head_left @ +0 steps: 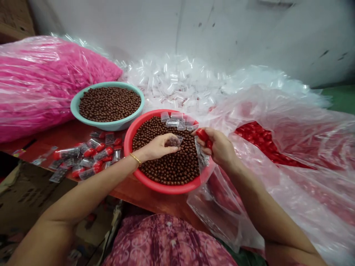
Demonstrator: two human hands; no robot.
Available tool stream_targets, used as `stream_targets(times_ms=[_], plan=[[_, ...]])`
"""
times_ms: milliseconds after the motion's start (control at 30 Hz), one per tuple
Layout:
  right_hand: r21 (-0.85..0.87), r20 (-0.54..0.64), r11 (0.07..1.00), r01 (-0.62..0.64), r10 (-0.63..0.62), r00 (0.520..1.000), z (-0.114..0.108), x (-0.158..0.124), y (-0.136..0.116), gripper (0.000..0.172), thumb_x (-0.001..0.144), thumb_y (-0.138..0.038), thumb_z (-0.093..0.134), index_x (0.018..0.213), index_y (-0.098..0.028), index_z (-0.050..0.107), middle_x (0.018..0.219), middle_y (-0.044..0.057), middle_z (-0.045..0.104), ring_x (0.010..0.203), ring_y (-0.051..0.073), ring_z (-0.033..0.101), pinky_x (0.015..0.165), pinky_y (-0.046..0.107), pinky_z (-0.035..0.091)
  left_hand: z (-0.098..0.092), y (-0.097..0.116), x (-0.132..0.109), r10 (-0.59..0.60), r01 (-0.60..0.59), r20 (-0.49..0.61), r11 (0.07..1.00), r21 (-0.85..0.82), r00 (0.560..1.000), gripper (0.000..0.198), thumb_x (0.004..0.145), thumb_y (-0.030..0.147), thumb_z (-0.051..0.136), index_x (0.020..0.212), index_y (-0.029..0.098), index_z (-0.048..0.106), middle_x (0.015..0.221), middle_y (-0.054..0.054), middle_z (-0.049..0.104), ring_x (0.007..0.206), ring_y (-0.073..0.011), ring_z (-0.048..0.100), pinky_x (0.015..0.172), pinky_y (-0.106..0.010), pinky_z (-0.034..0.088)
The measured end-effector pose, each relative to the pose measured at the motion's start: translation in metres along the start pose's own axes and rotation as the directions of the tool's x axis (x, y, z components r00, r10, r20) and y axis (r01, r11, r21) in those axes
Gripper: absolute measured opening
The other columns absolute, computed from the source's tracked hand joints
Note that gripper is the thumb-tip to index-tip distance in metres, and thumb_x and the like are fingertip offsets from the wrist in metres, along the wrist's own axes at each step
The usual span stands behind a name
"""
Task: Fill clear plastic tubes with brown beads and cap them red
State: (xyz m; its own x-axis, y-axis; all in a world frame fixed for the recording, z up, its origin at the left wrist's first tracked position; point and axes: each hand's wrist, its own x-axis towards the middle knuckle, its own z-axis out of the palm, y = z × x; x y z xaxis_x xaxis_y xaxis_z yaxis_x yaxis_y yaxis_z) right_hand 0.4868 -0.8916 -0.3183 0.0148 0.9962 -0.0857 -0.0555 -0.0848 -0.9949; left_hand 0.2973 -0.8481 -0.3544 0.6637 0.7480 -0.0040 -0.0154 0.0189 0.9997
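Observation:
Over the red basin full of brown chocolate-like balls, my left hand is closed around a small clear plastic container. Something dark shows inside that container, too blurred to make out fully. At the basin's right rim, my right hand has its fingers curled round red caps. Several clear containers lie on the balls at the far side of the basin. Left of the basin is a heap of filled containers with red caps.
A pale green basin of similar balls stands behind on the left, beside a bag of pink pieces. Clear containers are piled along the wall. On the right lies an opened plastic bag with red caps inside.

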Motion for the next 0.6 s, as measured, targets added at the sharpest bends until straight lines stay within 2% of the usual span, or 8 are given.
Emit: stream_targets(times_ms=[133,233,300,367,433,467,533,600], plan=[[0.05,0.015,0.993,-0.11,0.11,0.994,0.012,0.009,-0.001,0.026,0.067,-0.042,0.056,0.073,-0.017,0.049,0.054,-0.007,0.041,0.036,0.003,0.027,0.034,0.018,0.013,-0.003,0.0,0.0,-0.093,0.097,0.057,0.993,-0.07,0.994,0.025,0.07,0.017,0.067,0.091,0.012,0.055,0.083,-0.002,0.063,0.075,-0.0116,0.061,0.071,-0.026,0.049],[0.128,0.077,0.965,-0.23,0.222,0.972,0.016,0.012,0.001,0.028,0.062,-0.042,0.055,0.076,-0.018,0.048,0.057,-0.008,0.039,0.038,0.003,0.027,0.035,0.019,0.018,-0.005,0.004,-0.001,-0.148,0.157,0.069,0.978,-0.139,0.987,0.025,0.071,0.016,0.064,0.093,0.012,0.053,0.083,-0.004,0.065,0.07,-0.0108,0.063,0.067,-0.025,0.05],[0.114,0.086,0.968,-0.225,0.216,0.973,0.017,0.014,0.005,0.031,0.061,-0.043,0.054,0.079,-0.018,0.049,0.06,-0.007,0.041,0.041,0.005,0.03,0.036,0.02,0.022,-0.005,0.006,-0.001,-0.168,0.175,0.053,0.971,-0.166,0.984,0.026,0.071,0.014,0.062,0.095,0.013,0.053,0.085,-0.005,0.067,0.069,-0.0104,0.064,0.065,-0.024,0.049],[-0.026,0.052,0.99,-0.14,0.141,0.989,0.016,0.017,0.01,0.03,0.063,-0.043,0.053,0.08,-0.019,0.049,0.065,-0.005,0.046,0.044,0.006,0.035,0.039,0.021,0.026,-0.005,0.008,-0.002,-0.172,0.173,0.024,0.969,-0.178,0.985,0.024,0.071,0.013,0.06,0.094,0.013,0.053,0.084,-0.005,0.067,0.066,-0.0094,0.063,0.062,-0.022,0.048],[-0.326,0.021,0.945,-0.013,0.021,1.0,0.014,0.02,0.014,0.025,0.067,-0.038,0.052,0.083,-0.018,0.05,0.071,-0.002,0.052,0.051,0.009,0.042,0.046,0.023,0.032,-0.005,0.009,-0.003,-0.151,0.145,-0.018,0.971,-0.189,0.988,0.021,0.07,0.013,0.06,0.09,0.012,0.053,0.081,-0.004,0.067,0.064,-0.0082,0.063,0.061,-0.02,0.047],[-0.521,0.037,0.853,0.037,-0.021,0.999,0.014,0.02,0.016,0.021,0.069,-0.034,0.052,0.083,-0.018,0.05,0.072,-0.001,0.054,0.056,0.01,0.046,0.051,0.024,0.034,-0.005,0.009,-0.003,-0.132,0.122,-0.041,0.973,-0.195,0.99,0.019,0.07,0.013,0.061,0.088,0.012,0.053,0.08,-0.003,0.067,0.062,-0.0077,0.063,0.06,-0.019,0.047],[-0.848,0.122,0.517,0.116,-0.023,0.992,0.013,0.02,0.017,0.015,0.072,-0.03,0.054,0.081,-0.017,0.054,0.074,0.003,0.059,0.065,0.014,0.051,0.059,0.025,0.035,-0.006,0.009,-0.003,-0.094,0.077,-0.074,0.974,-0.212,0.993,0.02,0.069,0.014,0.063,0.086,0.012,0.053,0.08,-0.003,0.066,0.062,-0.0073,0.063,0.062,-0.019,0.048],[-0.967,0.204,0.169,0.188,0.077,0.976,0.014,0.017,0.017,0.014,0.078,-0.029,0.053,0.081,-0.016,0.057,0.079,0.007,0.063,0.071,0.017,0.055,0.06,0.027,0.033,-0.007,0.008,-0.003,-0.074,0.055,-0.074,0.97,-0.236,0.994,0.022,0.068,0.016,0.065,0.086,0.012,0.052,0.081,-0.003,0.067,0.063,-0.0079,0.063,0.063,-0.02,0.049]])
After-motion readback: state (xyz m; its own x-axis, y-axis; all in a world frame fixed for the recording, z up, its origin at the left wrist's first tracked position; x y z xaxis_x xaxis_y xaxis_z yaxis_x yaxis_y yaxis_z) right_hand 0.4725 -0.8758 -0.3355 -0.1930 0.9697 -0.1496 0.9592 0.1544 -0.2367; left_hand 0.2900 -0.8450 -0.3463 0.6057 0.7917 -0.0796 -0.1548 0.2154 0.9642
